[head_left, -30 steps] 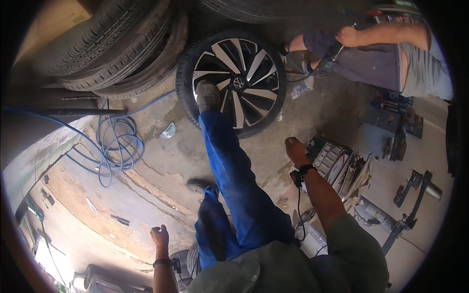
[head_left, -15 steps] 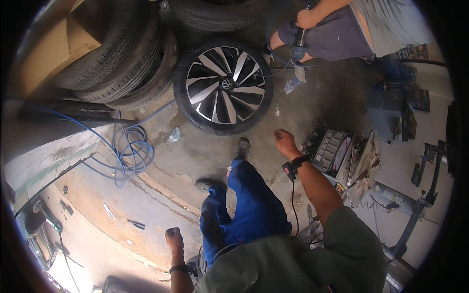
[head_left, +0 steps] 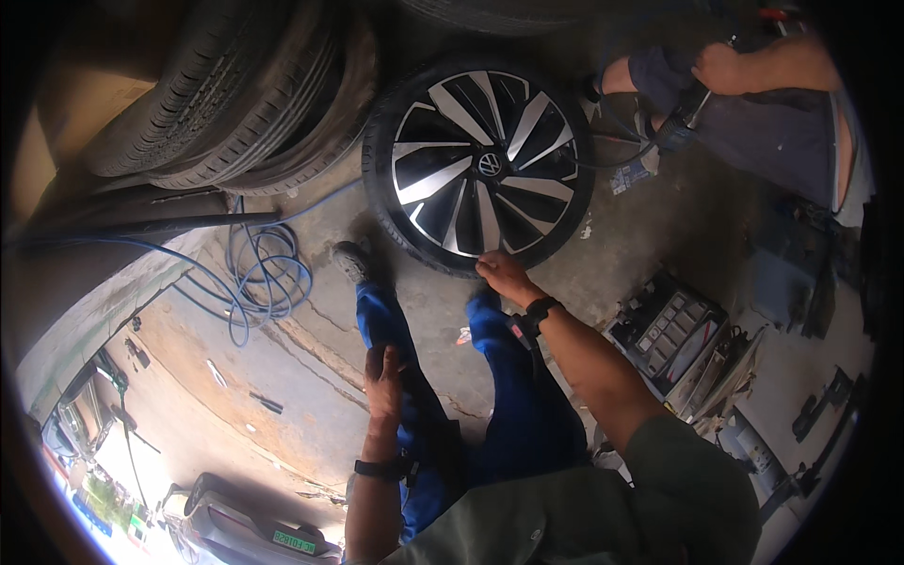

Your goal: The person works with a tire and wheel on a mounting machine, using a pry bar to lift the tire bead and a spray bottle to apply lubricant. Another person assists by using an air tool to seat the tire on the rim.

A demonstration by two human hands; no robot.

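A wheel with a black tire and a black-and-silver alloy rim (head_left: 438, 190) lies flat on the floor in front of me. My right hand (head_left: 506, 275) is over its near edge, fingers curled and pinched together. What they hold, if anything, is too small to make out, and I cannot tell whether they touch the tire. My left hand (head_left: 382, 381) hangs by my left knee, nothing visible in it and its fingers slightly apart. Across the wheel, another person's hand (head_left: 720, 69) holds an air-line tool with a gauge (head_left: 676, 130); a hose runs from it toward the wheel.
Several tires (head_left: 268, 113) lean at the far left beside a cardboard box (head_left: 99, 108). A blue hose (head_left: 254, 282) lies coiled on the floor at left. An open tool case (head_left: 664, 330) is on my right. Pliers (head_left: 266, 403) lie on the floor near a car (head_left: 245, 527).
My right hand has moved left and forward to the wheel's near edge. My left hand has come up to my knee. I have stepped closer, and the wheel appears larger.
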